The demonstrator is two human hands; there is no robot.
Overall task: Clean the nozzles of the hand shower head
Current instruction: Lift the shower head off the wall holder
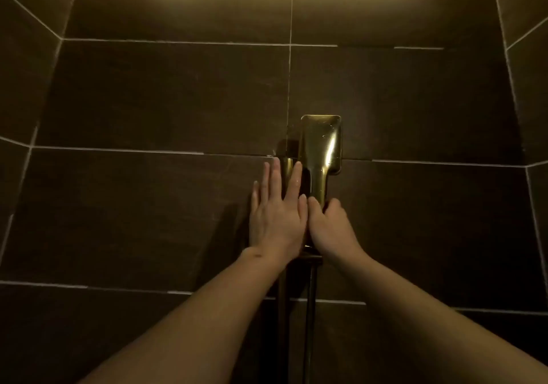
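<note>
Item: gold-finished hand shower head [321, 143], rectangular, glossy, with water droplets on its back. It stood upright against the dark tiled wall [148, 96], just right of the vertical grout line and across the horizontal grout line at mid-wall. Nozzle face turned to the wall; not visible.

Handle [318, 185]: narrower than the head, ran downward into the right hand [329, 226], whose fingers were curled around its lower part with the thumb on the near side.

Wall bracket [286, 161]: gold, partly hidden, just left of the head.

Left hand [275, 214]: flat, fingers straight and slightly spread, gripping nothing; it lay against the wall and over the bracket, index finger touching the handle's left edge.

Hose [310, 309]: dark, hung straight down below the hands between the 2 forearms.
</note>
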